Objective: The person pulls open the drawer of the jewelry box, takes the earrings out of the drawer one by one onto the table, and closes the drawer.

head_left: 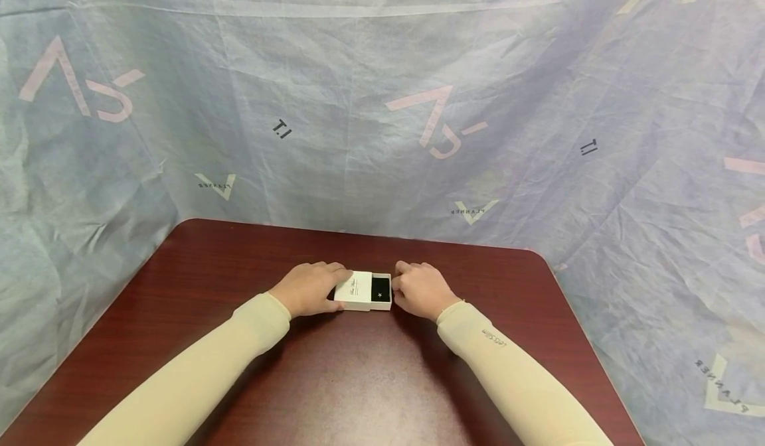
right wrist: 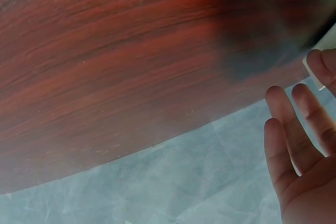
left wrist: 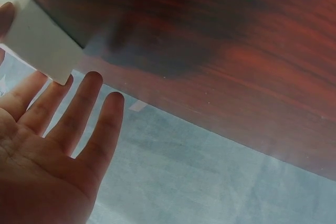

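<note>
On the table, a small white slide-out box (head_left: pixel 354 293) with black lettering has its drawer (head_left: pixel 380 305) partly out to the right. Inside the drawer lies a black item (head_left: pixel 380 289) with a small white star. My left hand (head_left: pixel 311 289) holds the box's outer sleeve from the left, thumb at the near side and fingertips at the far side. In the left wrist view, the white sleeve (left wrist: pixel 42 45) sits against those fingertips. My right hand (head_left: pixel 421 290) pinches the drawer's right end with thumb and forefinger; its other fingers (right wrist: pixel 286 124) are loosely spread.
The reddish-brown wooden table (head_left: pixel 370 386) has rounded far corners. A grey-blue printed cloth (head_left: pixel 346 101) hangs behind it and along both sides. Cream sleeves (head_left: pixel 197 373) cover both forearms, which reach in from the near edge.
</note>
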A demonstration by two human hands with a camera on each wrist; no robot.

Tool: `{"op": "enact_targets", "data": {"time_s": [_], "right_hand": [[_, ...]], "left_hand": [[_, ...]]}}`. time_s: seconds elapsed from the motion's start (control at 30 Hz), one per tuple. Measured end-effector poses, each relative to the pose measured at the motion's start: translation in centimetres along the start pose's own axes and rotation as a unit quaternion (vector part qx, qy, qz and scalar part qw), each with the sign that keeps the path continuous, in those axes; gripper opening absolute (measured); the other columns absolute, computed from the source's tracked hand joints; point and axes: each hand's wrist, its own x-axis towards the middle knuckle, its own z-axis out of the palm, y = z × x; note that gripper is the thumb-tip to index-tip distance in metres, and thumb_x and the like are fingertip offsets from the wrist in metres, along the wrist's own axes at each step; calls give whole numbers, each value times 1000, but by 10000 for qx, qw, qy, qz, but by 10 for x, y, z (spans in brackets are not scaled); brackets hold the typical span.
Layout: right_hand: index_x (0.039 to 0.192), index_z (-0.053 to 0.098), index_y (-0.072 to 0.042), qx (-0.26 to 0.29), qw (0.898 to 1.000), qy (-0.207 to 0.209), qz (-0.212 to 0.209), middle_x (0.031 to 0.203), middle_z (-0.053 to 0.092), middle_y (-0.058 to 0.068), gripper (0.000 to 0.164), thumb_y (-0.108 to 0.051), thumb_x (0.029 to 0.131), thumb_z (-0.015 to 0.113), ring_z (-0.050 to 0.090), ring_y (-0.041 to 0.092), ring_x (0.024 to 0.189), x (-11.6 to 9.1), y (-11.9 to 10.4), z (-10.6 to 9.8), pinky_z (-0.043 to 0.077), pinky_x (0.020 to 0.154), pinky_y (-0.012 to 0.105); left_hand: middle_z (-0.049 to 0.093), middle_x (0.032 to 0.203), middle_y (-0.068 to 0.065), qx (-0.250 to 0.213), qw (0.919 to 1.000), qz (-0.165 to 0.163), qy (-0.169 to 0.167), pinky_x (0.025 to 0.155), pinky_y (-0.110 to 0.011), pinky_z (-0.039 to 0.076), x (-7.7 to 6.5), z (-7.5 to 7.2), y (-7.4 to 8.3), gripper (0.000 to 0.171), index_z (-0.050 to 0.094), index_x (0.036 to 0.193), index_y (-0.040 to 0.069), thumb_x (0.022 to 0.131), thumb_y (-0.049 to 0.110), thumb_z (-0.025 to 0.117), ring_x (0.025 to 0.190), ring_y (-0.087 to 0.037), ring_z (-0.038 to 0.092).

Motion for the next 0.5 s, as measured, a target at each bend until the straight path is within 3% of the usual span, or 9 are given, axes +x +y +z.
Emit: {"op": "enact_targets", "data": {"time_s": [0.5], "right_hand": [[84,86,-25,28,10000,-42,26,101,75,0,19,-9,94,85,67,19,70,-3,3,1,53,66,37]], "left_hand": [[75,160,-4,-131,9999,-16,-14,108,-53,69,2,4,-2,70,69,164,18,103,44,92,136,-32,79]]}}
